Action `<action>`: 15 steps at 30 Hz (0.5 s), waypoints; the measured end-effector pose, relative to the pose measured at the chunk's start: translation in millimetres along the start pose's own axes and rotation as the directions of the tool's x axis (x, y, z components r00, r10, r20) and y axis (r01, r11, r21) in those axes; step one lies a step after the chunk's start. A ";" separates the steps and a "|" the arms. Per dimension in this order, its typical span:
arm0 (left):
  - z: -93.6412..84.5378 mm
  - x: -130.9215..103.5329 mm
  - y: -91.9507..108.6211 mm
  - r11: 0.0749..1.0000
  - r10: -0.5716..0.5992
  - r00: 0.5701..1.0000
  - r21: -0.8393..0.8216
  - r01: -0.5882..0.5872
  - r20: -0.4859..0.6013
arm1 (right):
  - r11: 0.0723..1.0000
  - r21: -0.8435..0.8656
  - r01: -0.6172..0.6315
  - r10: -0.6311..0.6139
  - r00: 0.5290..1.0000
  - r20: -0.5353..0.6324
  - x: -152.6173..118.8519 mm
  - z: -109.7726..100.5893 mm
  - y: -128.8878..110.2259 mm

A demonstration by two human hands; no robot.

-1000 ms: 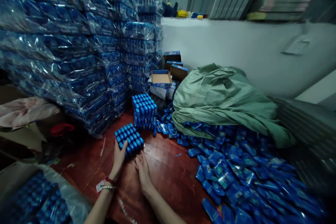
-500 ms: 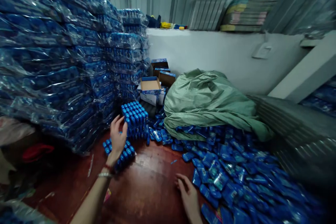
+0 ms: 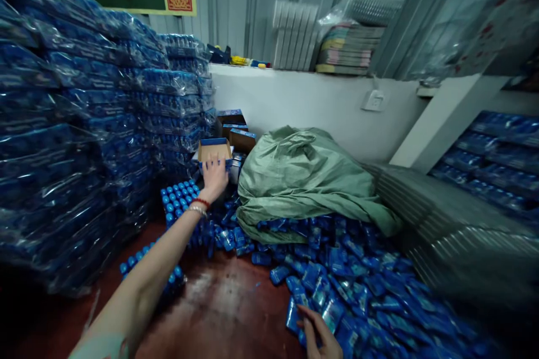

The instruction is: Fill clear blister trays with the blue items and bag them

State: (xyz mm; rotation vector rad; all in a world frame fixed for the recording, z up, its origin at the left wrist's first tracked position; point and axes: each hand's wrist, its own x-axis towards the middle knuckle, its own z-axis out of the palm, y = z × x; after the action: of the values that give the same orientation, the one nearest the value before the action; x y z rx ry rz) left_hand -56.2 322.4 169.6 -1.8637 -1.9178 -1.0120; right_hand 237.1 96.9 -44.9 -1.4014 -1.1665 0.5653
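My left hand (image 3: 214, 178) reaches out to an open cardboard tray (image 3: 214, 148) with a blue rim. Its fingers are spread over the tray's near edge; whether they grip it cannot be made out. My right hand (image 3: 320, 336) is low in the view, by the near left part of a heap of loose blue packs (image 3: 332, 286). Its fingers are partly curled, with thumb and forefinger apart, and nothing shows between them. Blue-capped items stand in a tight block (image 3: 179, 196) left of my left wrist. A lower block (image 3: 174, 279) is partly hidden behind my left forearm.
A green cloth sack (image 3: 303, 174) lies behind the heap. Plastic-wrapped blue stacks (image 3: 96, 140) rise on the left. More open boxes (image 3: 242, 139) stand behind the tray. Ribbed grey material (image 3: 455, 219) and a slanted white beam (image 3: 438, 123) are at right. The floor (image 3: 223, 314) is reddish.
My left hand has moved forward from beside the blue-capped block to the cardboard tray. My right hand is now nearer the loose packs. The camera view has turned to the right.
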 end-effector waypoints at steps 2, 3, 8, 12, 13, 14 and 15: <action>-7.7 32.1 -12.0 0.992 -0.020 0.992 0.127 0.004 0.128 | 0.999 0.013 0.037 -0.038 0.998 0.047 10.0 7.4 -6.8; -13.2 44.3 -16.2 0.990 -0.015 0.984 0.144 -0.011 0.176 | 0.998 0.019 0.054 -0.055 0.996 0.066 13.2 10.5 -9.0; -50.9 21.7 -11.2 0.983 0.094 0.968 0.131 -0.127 0.234 | 0.999 0.020 0.035 -0.036 0.997 0.071 10.0 10.5 -8.2; -55.5 -136.5 5.4 0.909 0.382 0.847 0.019 -0.417 0.369 | 0.998 -0.013 -0.069 0.070 0.992 0.102 2.7 -11.0 -5.8; -50.4 -189.9 9.6 0.884 0.435 0.805 -0.020 -0.467 0.403 | 0.996 -0.028 -0.089 0.092 0.986 0.136 3.5 -15.4 -6.9; -43.8 -243.6 13.5 0.863 0.476 0.760 -0.069 -0.500 0.443 | 0.994 -0.043 -0.101 0.107 0.979 0.172 5.6 -17.6 -9.4; -36.7 -294.2 16.9 0.838 0.520 0.707 -0.127 -0.531 0.479 | 0.993 -0.057 -0.101 0.110 0.972 0.210 9.0 -16.8 -13.7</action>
State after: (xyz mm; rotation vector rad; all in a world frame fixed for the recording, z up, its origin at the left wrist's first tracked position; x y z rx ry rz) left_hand -12.3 74.2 12.5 -2.6338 -1.4165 -0.3360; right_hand 250.8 94.9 -25.9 -1.4757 -1.2864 0.7835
